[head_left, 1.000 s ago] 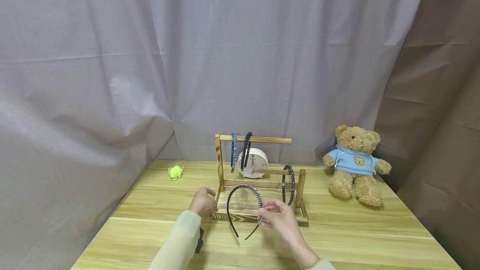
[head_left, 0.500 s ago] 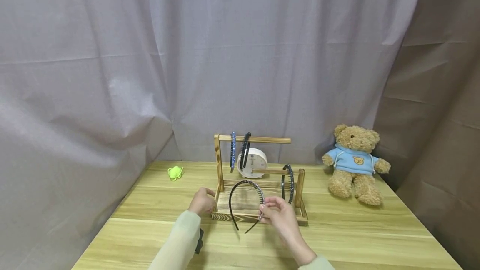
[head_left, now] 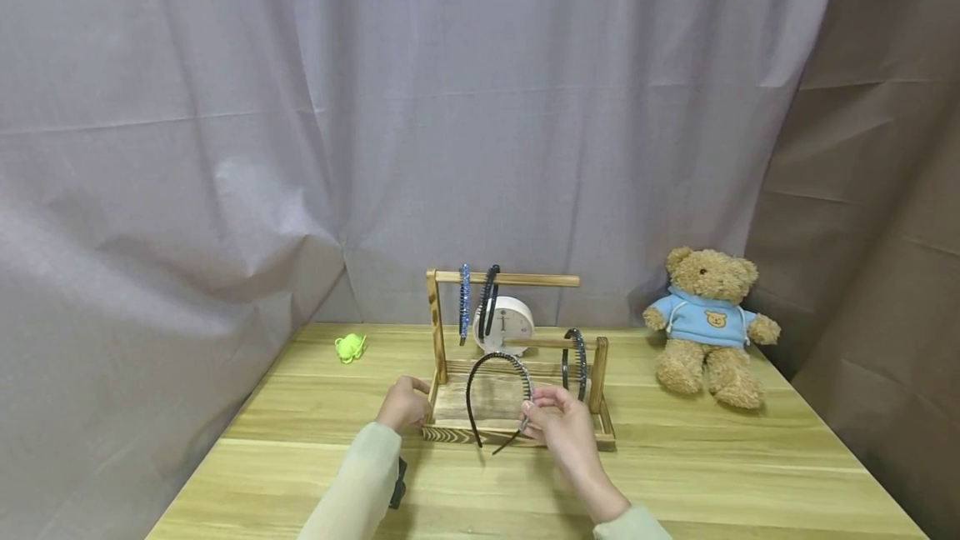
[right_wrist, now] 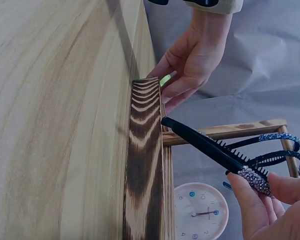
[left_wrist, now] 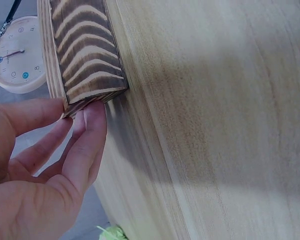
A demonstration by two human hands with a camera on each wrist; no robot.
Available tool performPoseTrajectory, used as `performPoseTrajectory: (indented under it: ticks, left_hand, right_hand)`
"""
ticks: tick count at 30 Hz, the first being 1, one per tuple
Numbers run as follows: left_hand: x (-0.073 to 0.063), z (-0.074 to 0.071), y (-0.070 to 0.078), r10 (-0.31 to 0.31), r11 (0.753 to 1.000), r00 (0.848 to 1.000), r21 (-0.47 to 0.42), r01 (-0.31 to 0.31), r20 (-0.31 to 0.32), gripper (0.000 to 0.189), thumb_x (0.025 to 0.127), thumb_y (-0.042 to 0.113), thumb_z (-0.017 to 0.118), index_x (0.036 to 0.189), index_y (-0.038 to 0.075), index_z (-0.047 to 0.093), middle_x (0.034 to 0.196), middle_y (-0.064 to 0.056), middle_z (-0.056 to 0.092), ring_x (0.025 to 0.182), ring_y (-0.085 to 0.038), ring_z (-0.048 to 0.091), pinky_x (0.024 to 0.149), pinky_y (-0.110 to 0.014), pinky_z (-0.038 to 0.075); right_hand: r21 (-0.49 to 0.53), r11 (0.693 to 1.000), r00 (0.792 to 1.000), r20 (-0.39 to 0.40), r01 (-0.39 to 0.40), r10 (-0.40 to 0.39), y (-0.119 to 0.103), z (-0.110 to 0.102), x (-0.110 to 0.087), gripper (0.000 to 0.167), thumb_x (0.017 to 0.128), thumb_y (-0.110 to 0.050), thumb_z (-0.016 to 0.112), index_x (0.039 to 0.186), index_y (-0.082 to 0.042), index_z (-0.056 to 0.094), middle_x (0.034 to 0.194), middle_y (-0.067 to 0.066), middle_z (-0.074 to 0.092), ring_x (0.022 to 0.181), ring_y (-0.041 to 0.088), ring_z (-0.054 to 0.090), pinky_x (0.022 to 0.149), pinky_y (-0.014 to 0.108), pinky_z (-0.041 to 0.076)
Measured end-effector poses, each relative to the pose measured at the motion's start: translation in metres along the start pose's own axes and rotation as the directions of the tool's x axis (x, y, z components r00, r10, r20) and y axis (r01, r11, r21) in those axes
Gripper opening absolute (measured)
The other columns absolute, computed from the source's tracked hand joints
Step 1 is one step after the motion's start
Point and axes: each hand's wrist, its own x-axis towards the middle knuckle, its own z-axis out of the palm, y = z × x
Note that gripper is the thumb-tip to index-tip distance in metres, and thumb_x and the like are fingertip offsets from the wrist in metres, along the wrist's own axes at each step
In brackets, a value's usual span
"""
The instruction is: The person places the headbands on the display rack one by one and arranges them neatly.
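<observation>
My right hand (head_left: 564, 427) pinches a black toothed headband (head_left: 487, 356) by its right side, thumb against fingers. It is upright, arch up, in front of the wooden rack (head_left: 447, 434). In the right wrist view the headband (right_wrist: 205, 144) shows silvery rhinestones where the fingers hold it. My left hand (head_left: 405, 403) grips the left end of the rack's base; the left wrist view has thumb and fingertips at the corner of its dark-grained front rail (left_wrist: 90, 50). A blue glittery headband (head_left: 464, 307) and a black one (head_left: 484, 307) hang on the upper bar, another sparkly one (head_left: 581, 365) on the lower bar.
Behind the rack stands a round white clock (head_left: 517, 319). A teddy bear (head_left: 708, 319) in a blue hoodie sits at the right of the table. At the back left lies a small bright green object (head_left: 349, 347). Grey curtain (head_left: 480, 107) hangs behind the table.
My right hand has carried the headband slightly up and right, closer to the rack. The left hand keeps its grip on the rack's left end.
</observation>
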Motion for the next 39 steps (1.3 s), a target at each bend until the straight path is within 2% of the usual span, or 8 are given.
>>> performPoseTrajectory:
  ticks: [12,21,29,33,39]
  left_hand:
    - [0.001,0.0,-0.002,0.002,1.0,1.0,-0.001,-0.002,-0.005,0.047,0.074,-0.014,0.054,0.12,-0.011,0.056,0.08,-0.016,0.062,0.051,-0.01,0.048,0.05,-0.021,0.049]
    - [0.004,0.0,-0.005,-0.011,1.0,1.0,0.0,0.011,-0.012,0.046,0.075,-0.012,0.055,0.121,-0.01,0.057,0.083,-0.015,0.061,0.054,-0.012,0.051,0.052,-0.023,0.052]
    - [0.005,0.001,-0.005,0.009,1.0,1.0,0.013,-0.009,-0.011,0.044,0.076,-0.013,0.055,0.12,-0.011,0.057,0.075,-0.014,0.06,0.051,-0.011,0.048,0.051,-0.022,0.051]
    - [0.004,0.001,-0.004,0.013,1.0,1.0,0.02,-0.013,-0.003,0.044,0.076,-0.013,0.055,0.12,-0.011,0.057,0.071,-0.013,0.06,0.05,-0.01,0.047,0.05,-0.022,0.05]
    - [0.003,0.0,-0.004,0.016,1.0,1.0,0.018,-0.016,-0.002,0.043,0.076,-0.012,0.054,0.12,-0.01,0.057,0.062,-0.005,0.053,0.048,-0.008,0.044,0.05,-0.022,0.05]
  right_hand:
    - [0.002,0.999,0.997,-0.057,0.046,-0.046,-0.005,-0.001,0.009,0.029,0.087,0.004,0.064,0.115,0.009,0.058,0.1,0.014,0.06,0.073,0.012,0.068,0.071,0.028,0.061]
    - [0.017,0.998,0.997,-0.058,0.054,-0.053,-0.007,0.0,0.013,0.031,0.088,0.004,0.064,0.117,0.009,0.057,0.103,0.015,0.059,0.071,0.012,0.068,0.074,0.034,0.061]
    - [0.038,0.998,0.996,-0.076,0.058,-0.055,-0.007,0.0,0.016,0.029,0.088,0.008,0.062,0.116,0.01,0.057,0.102,0.014,0.057,0.073,0.012,0.068,0.074,0.031,0.061]
    - [0.033,0.998,0.995,-0.088,0.058,-0.055,-0.008,0.001,0.017,0.029,0.088,0.007,0.062,0.116,0.01,0.057,0.101,0.013,0.056,0.077,0.015,0.068,0.073,0.029,0.061]
    - [0.046,0.997,0.993,-0.107,0.054,-0.049,-0.01,0.002,0.018,0.029,0.087,0.006,0.063,0.116,0.009,0.058,0.1,0.011,0.056,0.081,0.02,0.069,0.073,0.028,0.061]
